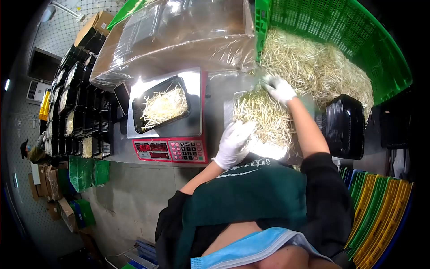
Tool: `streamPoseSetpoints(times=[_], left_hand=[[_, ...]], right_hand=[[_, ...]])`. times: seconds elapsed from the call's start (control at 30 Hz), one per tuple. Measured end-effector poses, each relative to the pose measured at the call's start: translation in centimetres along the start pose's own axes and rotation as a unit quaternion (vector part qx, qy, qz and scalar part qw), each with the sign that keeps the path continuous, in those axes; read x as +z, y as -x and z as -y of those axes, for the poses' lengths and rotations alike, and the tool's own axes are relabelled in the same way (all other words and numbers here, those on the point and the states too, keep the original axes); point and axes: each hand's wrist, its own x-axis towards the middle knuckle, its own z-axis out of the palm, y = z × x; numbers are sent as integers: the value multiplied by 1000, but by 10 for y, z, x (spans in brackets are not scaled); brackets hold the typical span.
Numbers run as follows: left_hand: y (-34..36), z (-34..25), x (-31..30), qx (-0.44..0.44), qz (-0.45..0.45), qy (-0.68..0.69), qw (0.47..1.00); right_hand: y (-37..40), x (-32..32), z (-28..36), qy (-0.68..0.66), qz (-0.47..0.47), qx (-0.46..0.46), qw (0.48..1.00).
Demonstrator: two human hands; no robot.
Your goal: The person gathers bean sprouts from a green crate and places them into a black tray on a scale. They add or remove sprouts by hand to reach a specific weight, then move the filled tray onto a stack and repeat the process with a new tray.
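Observation:
A loose heap of bean sprouts [262, 110] lies in front of me on the metal table, between my hands. My left hand [235, 142], in a white glove, rests against the heap's near left side with its fingers stretched out. At the far side, my gloved right hand [278, 88] touches the sprouts, fingers extended and a little bent. To the left, a black plastic tray [139, 110] holding sprouts [165, 106] sits tilted on the steel plate of a red digital scale [201, 150], whose display is lit.
A green crate [385, 58] tipped on its side spills a large mass of sprouts at back right. Stacked black trays [345, 127] stand right of my arm. A plastic-lined box [179, 49] is behind the scale. Filled trays [74, 103] are piled far left; colored crates [380, 210] stand lower right.

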Motion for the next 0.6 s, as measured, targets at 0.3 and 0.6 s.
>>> streamPoseSetpoints(times=[0.3,0.6], left_hand=[[-55,27,39,-137,-11,15,990],[-9,-8,7,-21,32,92,995]], right_hand=[[131,4,-24,-134,-253,-104,953],[53,17,14,11,-160,-115,980]])
